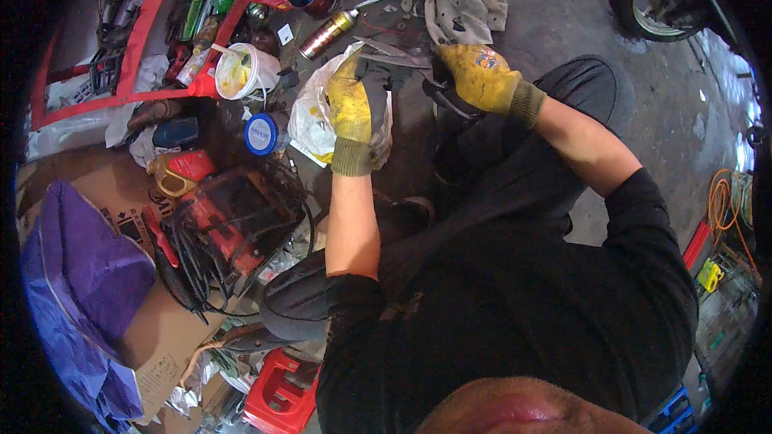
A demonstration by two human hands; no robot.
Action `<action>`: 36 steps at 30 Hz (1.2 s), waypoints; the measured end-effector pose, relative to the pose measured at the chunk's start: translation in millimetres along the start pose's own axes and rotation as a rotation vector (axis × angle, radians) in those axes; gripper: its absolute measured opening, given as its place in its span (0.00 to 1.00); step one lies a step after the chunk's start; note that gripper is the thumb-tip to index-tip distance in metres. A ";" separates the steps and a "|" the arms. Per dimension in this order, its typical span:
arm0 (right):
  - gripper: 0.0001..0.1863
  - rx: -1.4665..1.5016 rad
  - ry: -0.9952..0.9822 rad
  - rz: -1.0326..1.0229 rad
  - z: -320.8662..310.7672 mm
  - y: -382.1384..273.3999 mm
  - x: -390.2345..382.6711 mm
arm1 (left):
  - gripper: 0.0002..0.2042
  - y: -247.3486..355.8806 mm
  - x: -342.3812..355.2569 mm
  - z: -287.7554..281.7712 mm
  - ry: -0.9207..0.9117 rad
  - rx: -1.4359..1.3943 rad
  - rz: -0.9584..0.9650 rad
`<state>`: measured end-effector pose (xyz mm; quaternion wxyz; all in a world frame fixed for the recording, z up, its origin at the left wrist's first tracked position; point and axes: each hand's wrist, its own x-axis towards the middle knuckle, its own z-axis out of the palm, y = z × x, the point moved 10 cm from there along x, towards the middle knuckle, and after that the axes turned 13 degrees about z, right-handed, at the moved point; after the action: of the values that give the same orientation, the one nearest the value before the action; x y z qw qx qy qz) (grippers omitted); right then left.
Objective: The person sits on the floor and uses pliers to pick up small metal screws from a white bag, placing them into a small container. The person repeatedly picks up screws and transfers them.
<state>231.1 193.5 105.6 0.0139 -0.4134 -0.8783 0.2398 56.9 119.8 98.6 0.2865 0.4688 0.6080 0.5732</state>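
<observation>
Seemingly midway: holding yellow-gloved left hand over crumpled white plastic bag, yellow-gloved right hand beside grey cloth rag; cannot tell either grip's state, nor work remaining.

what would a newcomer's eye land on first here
Probably the bright yellow-gloved hands at upper centre: the left hand by crumpled white wrapping, the right hand just below a grey rag in the picture. Next might come the big purple fabric at the left edge, then the black-tyred wheel at upper right.
</observation>
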 end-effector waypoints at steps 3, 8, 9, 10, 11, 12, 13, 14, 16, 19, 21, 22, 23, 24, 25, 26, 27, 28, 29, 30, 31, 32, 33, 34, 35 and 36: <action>0.16 -0.083 0.019 -0.011 -0.5 -1.3 -4.0 | 0.18 -11.7 -1.7 -6.8 -0.017 0.103 -0.028; 0.17 -0.274 0.271 -0.150 -4.5 -5.6 -13.8 | 0.20 0.6 0.2 -5.4 -0.031 0.233 0.037; 0.18 -0.305 0.302 -0.157 -3.3 -3.9 -13.2 | 0.20 4.8 1.4 -4.1 -0.045 0.297 0.049; 0.18 -0.319 0.303 -0.160 -2.5 -4.7 -13.7 | 0.21 12.3 1.9 -3.6 -0.055 0.362 0.059; 0.18 -0.333 0.305 -0.163 -1.7 -6.0 -14.6 | 0.21 23.3 2.2 -2.6 -0.065 0.375 0.103; 0.19 -0.348 0.306 -0.165 -0.9 -6.8 -15.6 | 0.21 35.4 2.1 -1.6 -0.074 0.388 0.148; 0.19 -0.333 0.294 -0.191 0.5 -9.3 -17.3 | 0.21 44.6 1.4 -1.4 -0.080 0.403 0.193; 0.19 -0.318 0.282 -0.216 2.1 -11.1 -19.4 | 0.22 43.4 -0.3 -4.0 -0.043 0.412 0.232; 0.20 -0.260 0.273 -0.238 4.6 -12.2 -21.4 | 0.22 39.9 -4.1 -4.9 0.027 0.425 0.312; 0.20 -0.129 0.220 -0.199 6.7 -10.2 -19.4 | 0.23 39.2 -3.5 -4.0 0.014 0.476 0.300; 0.20 -0.043 0.101 -0.128 6.1 -10.4 -16.4 | 0.21 39.8 -4.1 -5.2 0.025 0.488 0.318; 0.20 -0.029 0.084 -0.105 5.1 -8.9 -16.1 | 0.20 45.7 -2.5 -2.9 0.027 0.490 0.329; 0.19 -0.015 0.067 -0.081 4.7 -6.9 -15.8 | 0.19 47.9 -2.0 -1.4 0.036 0.467 0.298; 0.19 -0.001 0.051 -0.057 3.6 -5.3 -15.6 | 0.18 51.2 -2.6 1.1 0.044 0.444 0.268; 0.18 -0.007 0.012 -0.034 -0.1 -8.2 -15.6 | 0.18 55.3 -4.2 0.6 0.059 0.426 0.236; 0.17 -0.010 -0.028 -0.009 -6.1 -12.7 -16.3 | 0.17 55.7 -5.6 -1.7 0.067 0.412 0.238; 0.17 -0.014 -0.069 0.017 -6.7 -13.7 -17.0 | 0.17 55.9 -6.7 -5.0 0.075 0.398 0.240; 0.16 -0.022 -0.046 0.015 -7.5 -12.6 -17.3 | 0.17 57.5 -5.8 -5.9 0.079 0.379 0.245; 0.16 -0.030 -0.023 0.014 -6.9 -10.6 -17.5 | 0.17 59.5 -4.5 -3.7 0.061 0.372 0.250; 0.16 -0.038 0.000 0.012 -7.6 -8.9 -17.7 | 0.17 62.3 -2.6 -1.5 0.043 0.366 0.255; 0.16 -0.024 0.001 0.003 -9.6 -10.3 -17.6 | 0.18 65.7 -2.3 -1.9 0.033 0.363 0.258; 0.16 -0.009 0.001 -0.003 -11.6 -11.3 -18.9 | 0.18 55.8 -1.8 -5.7 0.033 0.373 0.239; 0.16 0.006 0.000 -0.011 -12.6 -12.6 -19.9 | 0.18 38.6 0.6 -11.8 0.034 0.382 0.220; 0.16 0.002 -0.023 -0.004 -9.4 -10.2 -19.0 | 0.18 34.6 4.0 -13.0 0.030 0.388 0.203; 0.16 -0.003 -0.045 0.002 -5.4 -7.4 -17.2 | 0.19 23.7 4.4 -13.5 0.006 0.337 0.117; 0.16 -0.008 -0.068 0.006 -1.4 -5.3 -16.2 | 0.19 19.4 4.7 -13.5 -0.009 0.317 0.094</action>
<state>238.3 179.3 111.9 -0.0183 -0.4079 -0.8779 0.2503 47.8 116.4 120.6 0.1845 0.5386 0.6670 0.4805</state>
